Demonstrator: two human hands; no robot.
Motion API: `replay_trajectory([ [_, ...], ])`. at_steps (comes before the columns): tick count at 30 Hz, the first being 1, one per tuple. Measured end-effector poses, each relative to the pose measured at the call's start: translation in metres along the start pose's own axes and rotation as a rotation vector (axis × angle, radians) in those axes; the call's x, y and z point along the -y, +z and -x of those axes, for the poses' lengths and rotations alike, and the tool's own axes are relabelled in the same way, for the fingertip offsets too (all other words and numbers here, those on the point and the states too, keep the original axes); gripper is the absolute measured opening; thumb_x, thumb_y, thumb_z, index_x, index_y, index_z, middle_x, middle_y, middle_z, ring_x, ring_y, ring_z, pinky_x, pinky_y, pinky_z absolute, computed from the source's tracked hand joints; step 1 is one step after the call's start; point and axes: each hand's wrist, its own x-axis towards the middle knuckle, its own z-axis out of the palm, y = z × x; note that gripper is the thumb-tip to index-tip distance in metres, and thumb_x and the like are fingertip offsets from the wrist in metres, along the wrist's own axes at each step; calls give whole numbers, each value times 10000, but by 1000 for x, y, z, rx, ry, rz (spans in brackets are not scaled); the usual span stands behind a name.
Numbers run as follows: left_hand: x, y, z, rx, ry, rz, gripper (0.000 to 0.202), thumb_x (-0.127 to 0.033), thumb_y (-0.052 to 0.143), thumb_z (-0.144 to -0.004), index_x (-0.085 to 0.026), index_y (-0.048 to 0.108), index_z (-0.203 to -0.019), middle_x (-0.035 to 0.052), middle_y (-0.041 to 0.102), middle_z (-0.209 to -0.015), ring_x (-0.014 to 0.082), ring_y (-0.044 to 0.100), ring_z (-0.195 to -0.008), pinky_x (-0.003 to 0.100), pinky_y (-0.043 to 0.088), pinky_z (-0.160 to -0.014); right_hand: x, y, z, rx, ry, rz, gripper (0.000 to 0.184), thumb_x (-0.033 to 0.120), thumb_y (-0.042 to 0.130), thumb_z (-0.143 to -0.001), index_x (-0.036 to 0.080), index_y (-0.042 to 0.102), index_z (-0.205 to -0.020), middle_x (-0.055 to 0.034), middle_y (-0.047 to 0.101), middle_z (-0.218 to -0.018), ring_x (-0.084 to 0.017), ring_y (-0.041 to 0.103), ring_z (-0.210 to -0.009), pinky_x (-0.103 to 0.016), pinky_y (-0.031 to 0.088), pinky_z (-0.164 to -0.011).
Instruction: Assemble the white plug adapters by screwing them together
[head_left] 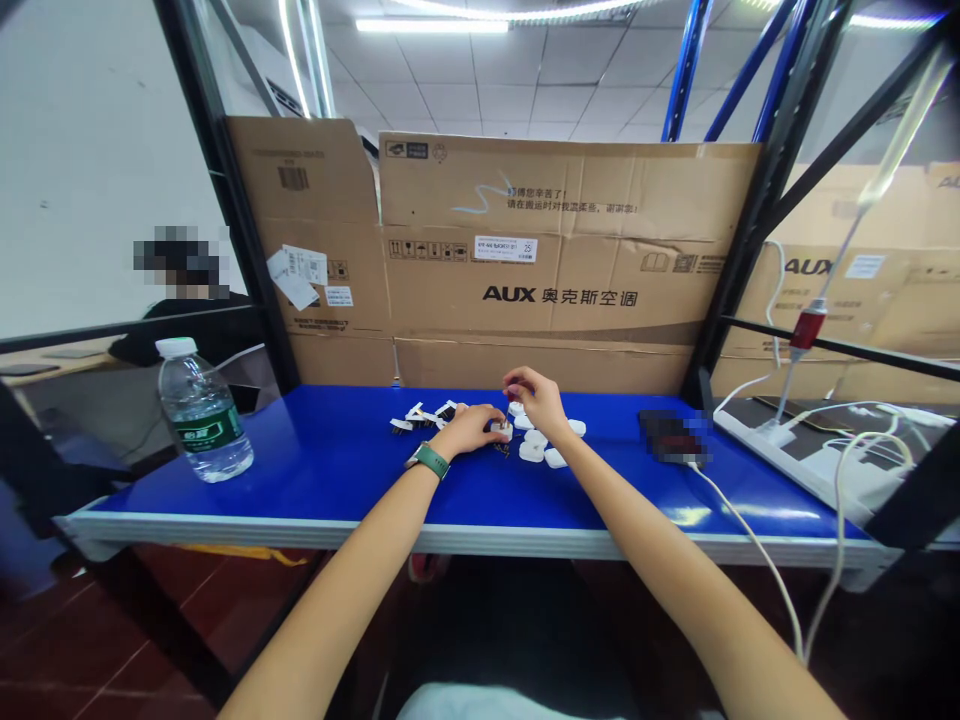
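nearest the lens: your left forearm [345,600] and right forearm [675,590], both running out over the blue surface [322,470]. a green-banded watch [431,459] on the left wrist.

left grip [471,428]: fingers closed on a small white piece [502,432], low over the middle of the surface. right grip [541,400]: pinched around a thin tool [507,412], upright above that piece, like a small screwdriver.

handling, by judgement: the white piece looks like hard plastic, so light, stiff, perhaps a little slick. hold it by its side edges, top left free; firm, but don't squeeze, as a thin wall might crack. the tool seems stiff and light; you'd want fingertips on the handle, in line with the shaft.

around: loose white pieces [532,446] just beside your right grip, black-and-white parts [414,416] beyond the left, tiny dark bits [501,450] between, probably screws. bottle [206,420] well apart at left.

hard to make out: your fingers cover most of the handle and part of the held piece. can't tell whether the tip sits in anything. some white pieces are partly behind your right grip. dark object [673,437] at right is blurred out.
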Motion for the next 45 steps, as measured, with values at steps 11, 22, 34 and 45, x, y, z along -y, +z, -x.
replay_trajectory([
  [11,-2,-2,1,0,2,3,342,-479,751,-897,-230,730,-1131,49,752,-1173,267,674,-1115,321,402,-905,-3,-1,-1,-80,1,53,269,335,680,-780,215,768,-1005,-40,744,-854,-198,711,-706,-315,622,-657],
  [22,-3,-2,1,2,4,45,331,-465,748,-897,-239,740,-1137,53,751,-1191,262,671,-1130,322,424,-925,-4,-4,-2,14,-27,76,270,318,681,-820,222,749,-1063,-32,740,-840,-200,721,-748,-320,616,-719],
  [34,-1,-1,0,-1,-6,39,327,-453,760,-886,-249,747,-1142,43,765,-1153,261,684,-1093,321,427,-916,-6,2,-3,65,29,-57,157,246,545,-831,238,621,-968,-25,738,-878,-195,735,-774,-335,620,-745],
  [45,-5,-4,2,0,-17,27,360,-490,746,-892,-250,744,-1160,56,757,-1182,266,683,-1076,333,424,-908,-1,-4,-2,-53,-141,306,186,367,643,-891,214,711,-972,-72,704,-902,-194,670,-708,-319,559,-697],
])
